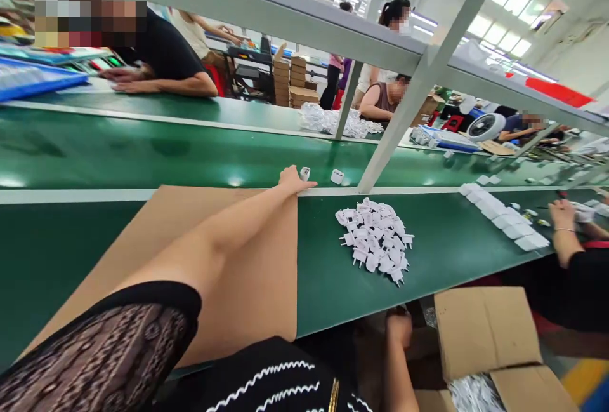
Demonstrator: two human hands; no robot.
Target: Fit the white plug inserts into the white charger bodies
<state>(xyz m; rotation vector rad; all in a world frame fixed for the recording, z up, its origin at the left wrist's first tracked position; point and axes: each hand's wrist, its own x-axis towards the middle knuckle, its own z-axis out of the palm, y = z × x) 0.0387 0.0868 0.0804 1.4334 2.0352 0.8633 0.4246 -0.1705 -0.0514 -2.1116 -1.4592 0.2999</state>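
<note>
My left hand [292, 179] reaches across to the far green belt, thumb and fingers spread beside a small white charger block [305, 174]. The hand is open; whether it touches the block I cannot tell. A second white charger block [337, 176] lies on the belt to the right. Below the bench edge is my right hand [399, 328], its fingers dark and mostly hidden, so its grip cannot be made out. On the green bench between my arms lies a pile of white two-pin plug pieces [375, 240]. Under my left arm is a flat brown cardboard sheet [257, 272].
A slanted metal post [404, 107] rises behind the pile. At the lower right stands an open cardboard box [490, 329] holding clear plastic bags. A co-worker's hand [563, 215] is beside rows of white pieces [504, 218]. Across the belt, another person leans on the bench.
</note>
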